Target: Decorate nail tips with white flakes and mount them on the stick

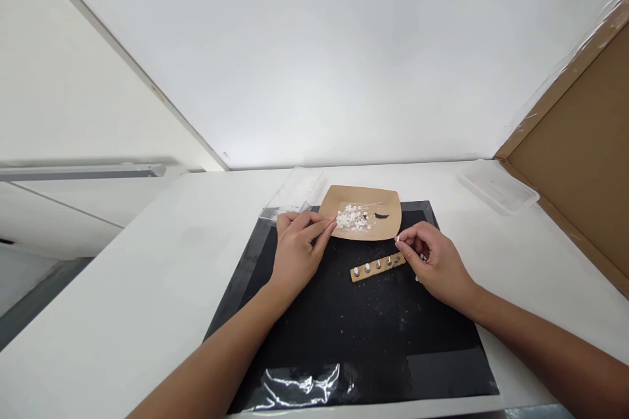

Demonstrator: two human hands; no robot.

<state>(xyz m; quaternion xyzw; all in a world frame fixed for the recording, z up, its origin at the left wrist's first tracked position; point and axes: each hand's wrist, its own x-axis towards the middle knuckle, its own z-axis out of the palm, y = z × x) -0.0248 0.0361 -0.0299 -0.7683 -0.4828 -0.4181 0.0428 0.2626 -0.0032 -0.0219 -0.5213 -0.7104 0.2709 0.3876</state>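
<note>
My left hand (301, 241) reaches over the left edge of a tan plate (388, 228), thumb and fingertips pinched together beside a heap of small white flakes (354, 216). Whatever is between those fingertips is too small to make out. My right hand (433, 258) pinches a small white piece (398, 239) just off the plate's lower right corner. Below the plate lies a brown strip (372, 268) bearing a row of small metal posts, several with white tips on top. Its right end is close to my right hand, which partly hides other white-tipped bits.
A black mat (344, 334) with fine white crumbs covers the middle of the white table (162, 288). A clear compartment box (293, 191) stands behind my left hand. A clear lid or tray (498, 186) lies at the back right, near a cardboard panel (580, 124).
</note>
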